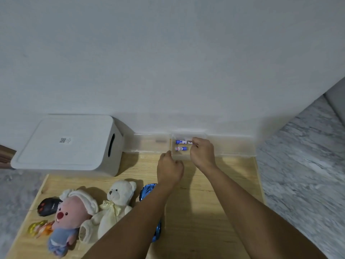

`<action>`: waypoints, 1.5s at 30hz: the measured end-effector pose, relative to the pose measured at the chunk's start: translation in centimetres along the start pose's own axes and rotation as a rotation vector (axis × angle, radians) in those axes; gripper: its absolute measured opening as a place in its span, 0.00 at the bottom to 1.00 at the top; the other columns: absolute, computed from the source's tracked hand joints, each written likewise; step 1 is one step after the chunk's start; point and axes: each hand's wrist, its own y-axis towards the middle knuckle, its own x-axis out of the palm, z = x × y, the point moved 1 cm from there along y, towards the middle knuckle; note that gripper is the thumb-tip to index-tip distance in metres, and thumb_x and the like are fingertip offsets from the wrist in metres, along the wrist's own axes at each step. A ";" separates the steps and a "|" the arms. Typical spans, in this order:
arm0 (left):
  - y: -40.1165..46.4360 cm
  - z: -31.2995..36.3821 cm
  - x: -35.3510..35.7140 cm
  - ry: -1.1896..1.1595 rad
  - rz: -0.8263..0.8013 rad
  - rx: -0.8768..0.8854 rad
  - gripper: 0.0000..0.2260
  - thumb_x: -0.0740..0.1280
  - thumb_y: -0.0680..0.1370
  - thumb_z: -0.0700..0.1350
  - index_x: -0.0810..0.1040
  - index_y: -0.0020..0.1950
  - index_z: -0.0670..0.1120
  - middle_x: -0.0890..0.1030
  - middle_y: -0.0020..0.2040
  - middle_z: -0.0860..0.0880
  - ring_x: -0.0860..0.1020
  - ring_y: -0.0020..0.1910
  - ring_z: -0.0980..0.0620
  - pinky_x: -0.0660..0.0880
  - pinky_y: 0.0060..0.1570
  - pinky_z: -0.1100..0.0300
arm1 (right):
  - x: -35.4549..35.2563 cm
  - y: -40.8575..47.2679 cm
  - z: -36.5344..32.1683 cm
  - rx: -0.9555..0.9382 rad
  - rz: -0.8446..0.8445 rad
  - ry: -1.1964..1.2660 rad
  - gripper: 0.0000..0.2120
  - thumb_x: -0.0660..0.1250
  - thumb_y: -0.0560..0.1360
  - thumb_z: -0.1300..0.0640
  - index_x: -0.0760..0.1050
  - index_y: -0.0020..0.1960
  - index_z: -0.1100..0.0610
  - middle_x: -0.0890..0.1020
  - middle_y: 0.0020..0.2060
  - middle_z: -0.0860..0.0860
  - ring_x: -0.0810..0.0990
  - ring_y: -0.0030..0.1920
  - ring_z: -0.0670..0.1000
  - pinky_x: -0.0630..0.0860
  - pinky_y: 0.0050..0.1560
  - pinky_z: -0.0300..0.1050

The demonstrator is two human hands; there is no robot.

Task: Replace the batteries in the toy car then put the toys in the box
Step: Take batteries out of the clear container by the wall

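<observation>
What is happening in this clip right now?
A person is reaching into a small clear tray by the wall. The right hand pinches one of two batteries lying in it; the left hand is curled at the tray's near edge, and whether it grips the tray is unclear. The blue toy car lies on the wooden board under the left forearm. The plush toys lie beside it, and the white box is closed.

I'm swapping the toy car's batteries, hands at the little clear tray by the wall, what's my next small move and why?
Probably lift out the upper battery: your right hand already has its fingers at that battery's end inside the clear tray, while the left hand rests at the tray's near edge. The second battery lies free, and the blue toy car waits behind your left arm.
</observation>
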 end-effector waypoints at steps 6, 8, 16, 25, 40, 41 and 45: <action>-0.5 -2.3 0.4 0.615 0.076 0.456 0.29 0.68 0.60 0.40 0.79 0.61 0.39 0.79 0.63 0.42 0.77 0.60 0.38 0.75 0.56 0.44 | 0.5 1.7 0.2 -0.053 -0.200 -0.524 0.11 0.57 0.79 0.62 0.76 0.54 0.65 0.79 0.54 0.62 0.77 0.55 0.62 0.72 0.48 0.47; -0.6 -2.3 0.1 0.699 -0.023 0.425 0.33 0.68 0.64 0.40 0.72 0.71 0.40 0.70 0.73 0.43 0.65 0.74 0.40 0.63 0.70 0.38 | 0.9 2.2 0.1 -0.055 -0.269 -0.633 0.13 0.57 0.78 0.62 0.77 0.57 0.65 0.79 0.56 0.61 0.77 0.58 0.61 0.73 0.51 0.46; 0.0 -2.3 -1.2 0.762 -0.122 0.418 0.31 0.57 0.76 0.41 0.53 0.79 0.47 0.51 0.80 0.51 0.40 0.79 0.47 0.36 0.74 0.39 | 1.8 4.0 -0.4 -0.214 -0.344 -0.993 0.15 0.60 0.77 0.64 0.75 0.62 0.58 0.80 0.57 0.56 0.78 0.59 0.57 0.73 0.54 0.45; 1.8 -2.2 -2.3 0.670 -0.067 0.516 0.21 0.58 0.79 0.43 0.70 0.73 0.49 0.73 0.71 0.51 0.61 0.75 0.42 0.46 0.74 0.42 | 1.4 4.7 -0.1 -0.317 -0.361 -1.131 0.18 0.61 0.75 0.66 0.72 0.64 0.55 0.81 0.54 0.55 0.79 0.57 0.56 0.73 0.51 0.45; 4.5 -2.7 -2.5 0.543 0.115 0.671 0.46 0.76 0.67 0.41 0.53 0.79 0.47 0.85 0.43 0.51 0.75 0.48 0.49 0.71 0.59 0.57 | 1.2 4.9 -0.4 -0.322 -0.384 -1.056 0.13 0.62 0.75 0.63 0.75 0.59 0.55 0.81 0.52 0.55 0.78 0.56 0.57 0.71 0.48 0.46; 4.4 -2.7 -2.5 0.532 0.113 0.676 0.46 0.76 0.68 0.42 0.52 0.79 0.48 0.85 0.43 0.51 0.75 0.48 0.49 0.71 0.59 0.57 | 1.2 5.0 -0.5 -0.311 -0.397 -1.060 0.13 0.62 0.76 0.63 0.75 0.59 0.55 0.81 0.52 0.55 0.78 0.56 0.56 0.70 0.47 0.45; 4.5 -2.9 -2.5 0.517 0.131 0.672 0.44 0.75 0.72 0.48 0.50 0.78 0.51 0.85 0.42 0.52 0.76 0.47 0.50 0.71 0.57 0.57 | 1.4 4.7 -0.6 -0.282 -0.393 -1.045 0.12 0.62 0.76 0.61 0.76 0.59 0.54 0.81 0.53 0.56 0.78 0.56 0.57 0.70 0.46 0.45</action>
